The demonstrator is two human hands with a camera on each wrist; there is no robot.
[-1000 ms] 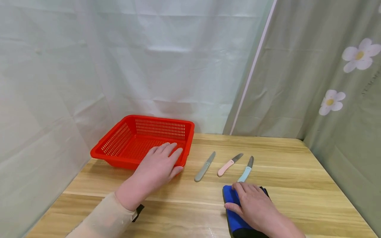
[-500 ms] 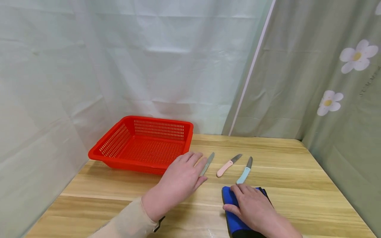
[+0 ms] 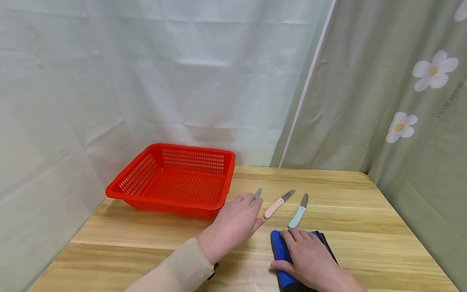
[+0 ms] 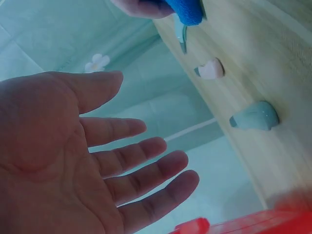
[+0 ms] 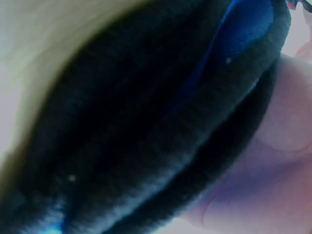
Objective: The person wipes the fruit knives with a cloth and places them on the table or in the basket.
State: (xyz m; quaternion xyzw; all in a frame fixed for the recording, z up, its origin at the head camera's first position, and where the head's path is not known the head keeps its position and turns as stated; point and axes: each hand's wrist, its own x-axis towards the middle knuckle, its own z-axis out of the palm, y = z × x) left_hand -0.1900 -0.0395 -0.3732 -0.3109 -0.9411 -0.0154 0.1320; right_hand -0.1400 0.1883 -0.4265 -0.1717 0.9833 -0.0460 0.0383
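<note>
My left hand is over the grey-handled knife, covering its handle in the head view, with only the blade showing. The left wrist view shows its fingers nearly straight and spread, the palm holding nothing and the knife handle apart from it. A pink-handled folding knife and a light-blue-handled one lie to the right, blades out and pointing away. My right hand rests on a folded blue cloth with black edging, fingers laid over its top. Dark folds of the cloth fill most of the right wrist view.
A red plastic basket with slotted walls stands at the back left of the wooden table, nothing visible inside. A pale curtain hangs behind the table, and a flowered one hangs on the right.
My left hand has moved right from in front of the basket to the grey-handled knife. My right hand stays on the blue cloth. The view has shifted slightly.
</note>
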